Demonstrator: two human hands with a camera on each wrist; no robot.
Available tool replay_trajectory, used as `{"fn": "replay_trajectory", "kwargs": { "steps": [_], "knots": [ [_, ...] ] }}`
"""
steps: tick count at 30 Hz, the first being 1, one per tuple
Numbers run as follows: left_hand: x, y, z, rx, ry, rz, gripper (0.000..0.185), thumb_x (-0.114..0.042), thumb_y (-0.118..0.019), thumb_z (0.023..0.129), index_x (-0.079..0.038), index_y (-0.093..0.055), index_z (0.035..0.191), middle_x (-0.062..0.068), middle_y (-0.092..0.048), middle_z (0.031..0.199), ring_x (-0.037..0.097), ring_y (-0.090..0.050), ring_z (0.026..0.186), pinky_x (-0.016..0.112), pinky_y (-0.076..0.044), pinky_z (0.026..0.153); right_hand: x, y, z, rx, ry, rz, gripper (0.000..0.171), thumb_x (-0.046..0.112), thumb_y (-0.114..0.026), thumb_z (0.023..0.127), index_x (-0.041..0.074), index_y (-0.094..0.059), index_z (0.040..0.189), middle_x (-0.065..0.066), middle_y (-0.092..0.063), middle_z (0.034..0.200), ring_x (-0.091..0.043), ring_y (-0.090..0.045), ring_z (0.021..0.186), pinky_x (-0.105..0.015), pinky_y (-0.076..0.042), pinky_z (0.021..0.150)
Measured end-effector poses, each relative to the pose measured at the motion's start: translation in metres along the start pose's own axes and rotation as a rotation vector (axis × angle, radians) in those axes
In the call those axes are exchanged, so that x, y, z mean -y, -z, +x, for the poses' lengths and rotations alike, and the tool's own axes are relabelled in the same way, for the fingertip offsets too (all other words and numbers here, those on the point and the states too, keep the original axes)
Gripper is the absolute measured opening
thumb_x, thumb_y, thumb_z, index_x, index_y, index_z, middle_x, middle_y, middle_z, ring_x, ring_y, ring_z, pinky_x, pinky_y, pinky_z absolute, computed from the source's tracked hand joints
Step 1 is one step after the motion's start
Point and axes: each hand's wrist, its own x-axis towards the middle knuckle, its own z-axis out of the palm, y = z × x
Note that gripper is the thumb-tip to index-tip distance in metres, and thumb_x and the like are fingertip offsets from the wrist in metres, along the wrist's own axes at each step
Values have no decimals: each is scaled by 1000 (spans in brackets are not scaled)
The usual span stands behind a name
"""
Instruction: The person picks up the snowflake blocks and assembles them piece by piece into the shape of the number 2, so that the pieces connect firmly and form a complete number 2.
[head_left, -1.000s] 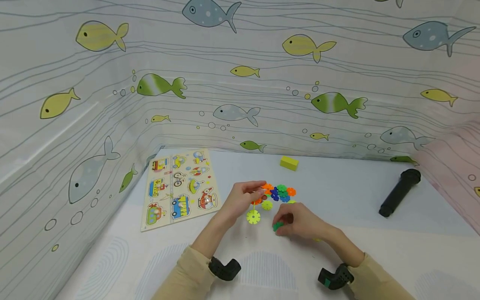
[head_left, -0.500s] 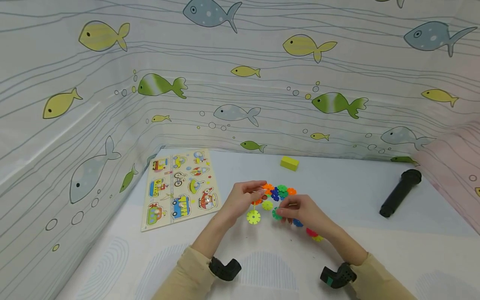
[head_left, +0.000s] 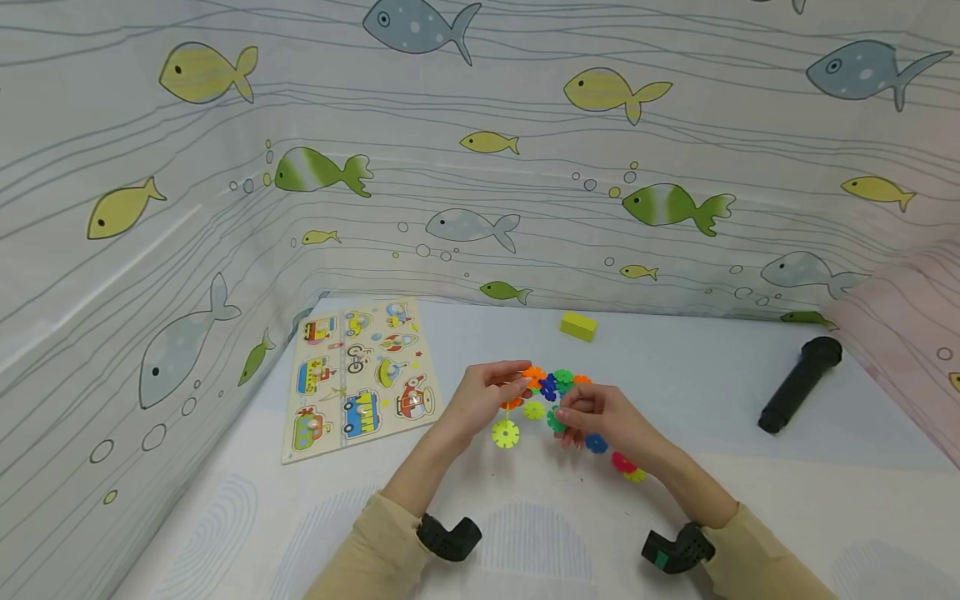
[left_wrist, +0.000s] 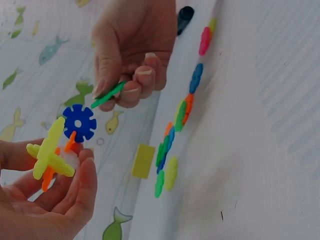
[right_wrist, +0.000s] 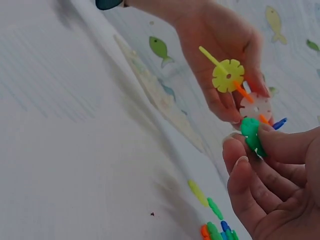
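- A small cluster of joined snowflake discs [left_wrist: 55,150] (yellow, orange, white, blue) is held by the left hand [head_left: 483,398], fingers curled around it; a yellow disc [head_left: 506,433] hangs at its near end, just above the table [head_left: 750,500].
- A single green disc [right_wrist: 251,136] is pinched between thumb and fingertips of the right hand [head_left: 600,417], fingers curled.
- The green disc is held just right of the cluster, close to it; contact between the 2 cannot be told from the views. In the left wrist view it lies edge-on, just above the blue disc [left_wrist: 79,122] of the cluster.
- Both hands are seen raised slightly over the middle of the table, near each other.
- A heap of loose discs [head_left: 562,385] lies on the table just beyond the hands; more loose discs, blue, red and yellow [head_left: 622,462], lie to the near right, beside the right hand.
- A wooden vehicle puzzle board [head_left: 358,375] is noted at far left, a yellow block [head_left: 578,326] at the far side, a black cylinder [head_left: 798,384] at far right.
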Motion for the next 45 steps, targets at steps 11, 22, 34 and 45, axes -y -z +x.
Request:
{"fn": "replay_trajectory", "kwargs": {
  "steps": [11, 22, 34, 45],
  "knots": [
    [0, 0, 0, -9, 7, 3, 37, -12, -55, 101, -7, -60, 137, 13, -68, 118, 28, -69, 108, 36, -53, 99, 0, -1, 0, -52, -1, -4, 37, 14, -71, 93, -3, -58, 123, -11, -67, 98, -21, -69, 83, -27, -59, 77],
    [1, 1, 0, -9, -1, 0, 38, -13, -55, 102, -5, -59, 138, 16, -68, 120, 34, -67, 112, 37, -52, 100, 2, 0, 0, -91, 14, 33, 33, 16, -72, 92, -2, -61, 118, -12, -68, 94, -37, -70, 87, -28, -59, 78],
    [1, 1, 0, -11, -4, 7, 38, -12, -55, 101, -5, -59, 138, 14, -68, 121, 33, -67, 112, 37, -52, 100, 3, 0, -2, -160, 21, -4, 34, 19, -71, 93, 2, -67, 122, -14, -71, 105, -24, -71, 90, -29, -58, 82],
    [4, 1, 0, -10, -22, 21, 38, -10, -57, 101, -3, -58, 138, 17, -65, 122, 33, -68, 109, 33, -55, 95, 0, 1, -1, -191, -10, 48, 38, 25, -72, 93, 2, -69, 123, -15, -69, 112, -24, -67, 97, -27, -56, 86]
  ]
}}
